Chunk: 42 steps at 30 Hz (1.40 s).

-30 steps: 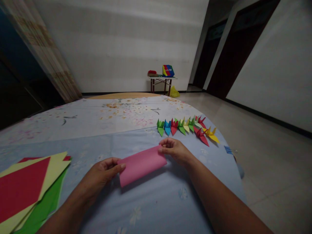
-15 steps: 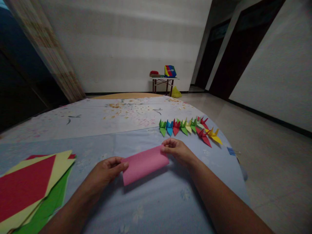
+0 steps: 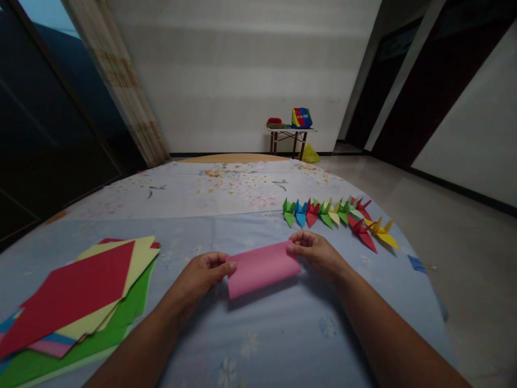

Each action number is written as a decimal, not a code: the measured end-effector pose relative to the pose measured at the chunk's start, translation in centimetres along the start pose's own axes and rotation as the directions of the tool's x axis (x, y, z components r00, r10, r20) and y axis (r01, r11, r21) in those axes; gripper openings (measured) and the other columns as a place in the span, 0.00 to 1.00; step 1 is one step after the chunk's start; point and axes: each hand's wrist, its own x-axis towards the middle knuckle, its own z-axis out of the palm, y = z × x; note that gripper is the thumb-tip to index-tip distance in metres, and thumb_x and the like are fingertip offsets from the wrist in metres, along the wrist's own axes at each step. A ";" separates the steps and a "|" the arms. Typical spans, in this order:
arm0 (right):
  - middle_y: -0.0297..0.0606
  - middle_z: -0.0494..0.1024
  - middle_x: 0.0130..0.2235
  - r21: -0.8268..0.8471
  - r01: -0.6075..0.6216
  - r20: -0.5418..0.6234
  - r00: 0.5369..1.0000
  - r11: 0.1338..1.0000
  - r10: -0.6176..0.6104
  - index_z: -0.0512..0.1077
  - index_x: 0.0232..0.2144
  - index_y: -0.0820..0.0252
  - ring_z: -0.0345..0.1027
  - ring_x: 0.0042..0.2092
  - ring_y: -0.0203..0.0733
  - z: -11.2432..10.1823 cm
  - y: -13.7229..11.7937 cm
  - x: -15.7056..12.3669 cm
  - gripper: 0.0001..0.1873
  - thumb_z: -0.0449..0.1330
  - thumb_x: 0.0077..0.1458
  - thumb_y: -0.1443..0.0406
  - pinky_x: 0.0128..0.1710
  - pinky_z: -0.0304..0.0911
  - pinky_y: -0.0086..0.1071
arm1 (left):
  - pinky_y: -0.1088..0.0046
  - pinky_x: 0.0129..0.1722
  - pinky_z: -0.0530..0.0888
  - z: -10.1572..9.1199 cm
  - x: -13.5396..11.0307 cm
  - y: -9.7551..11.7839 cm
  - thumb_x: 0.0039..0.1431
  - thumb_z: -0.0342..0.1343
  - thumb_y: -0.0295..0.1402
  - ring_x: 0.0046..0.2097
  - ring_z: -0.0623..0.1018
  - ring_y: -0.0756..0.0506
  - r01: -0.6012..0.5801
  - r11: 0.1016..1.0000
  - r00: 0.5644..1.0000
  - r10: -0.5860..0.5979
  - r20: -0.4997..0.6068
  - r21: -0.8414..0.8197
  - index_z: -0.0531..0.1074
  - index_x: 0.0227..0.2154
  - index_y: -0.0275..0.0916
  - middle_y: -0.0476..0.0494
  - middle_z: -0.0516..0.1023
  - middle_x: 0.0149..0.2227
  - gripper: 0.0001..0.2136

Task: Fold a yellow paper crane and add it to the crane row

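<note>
A pink sheet of paper [image 3: 262, 269], folded into a rectangle, is stretched between my two hands just over the blue cloth. My left hand [image 3: 208, 273] pinches its upper left corner between thumb and fingers. At the upper right corner my right hand [image 3: 315, 250] grips it the same way. The paper's lower edge hangs free and casts a shadow on the cloth. Beyond my right hand stands a row of several folded paper cranes [image 3: 311, 214] in green, blue, red and pale yellow, with a yellow crane [image 3: 383, 233] at the right end.
A loose stack of coloured paper [image 3: 86, 291], red on top, lies on the left. Flowered cloths cover the round table [image 3: 133, 202]. A blue strip [image 3: 417, 264] sits at its right edge. By the far wall, a small table [image 3: 288, 131] carries a multicoloured box [image 3: 301, 117].
The view has turned a little to the left, so everything appears shifted right and more of the paper stack shows. Both hands keep the same hold on the pink paper.
</note>
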 end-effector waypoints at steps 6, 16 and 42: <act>0.30 0.72 0.25 -0.015 -0.007 -0.003 1.000 1.000 0.007 0.69 0.27 0.62 0.65 0.27 0.30 0.1 -0.1 0.0 0.18 0.70 0.33 0.64 0.29 0.59 0.25 | 0.79 0.18 0.51 -0.1 0.2 -0.3 0.40 0.62 0.41 0.18 0.57 0.56 0.000 1.000 1.000 0.000 0.010 -0.003 0.70 0.25 0.35 0.56 0.64 0.18 0.14; 0.30 0.71 0.25 -0.094 0.010 0.001 1.000 0.996 -0.010 0.67 0.28 0.63 0.64 0.27 0.30 -0.1 0.2 0.2 0.19 0.69 0.33 0.62 0.30 0.58 0.26 | 0.79 0.18 0.53 -0.1 0.3 -0.5 0.40 0.61 0.42 0.18 0.59 0.55 -0.010 1.000 1.000 0.010 0.000 0.018 0.71 0.24 0.36 0.55 0.66 0.18 0.14; 0.33 0.71 0.29 -0.823 0.171 0.048 0.971 0.541 -0.234 0.69 0.38 0.59 0.64 0.31 0.35 1.3 2.2 0.0 0.13 0.55 0.47 0.67 0.32 0.58 0.28 | 0.62 0.43 0.60 2.1 -0.5 -2.5 0.58 0.48 0.28 0.45 0.69 0.42 -0.423 0.215 0.806 0.533 0.257 0.880 0.73 0.33 0.44 0.46 0.74 0.41 0.09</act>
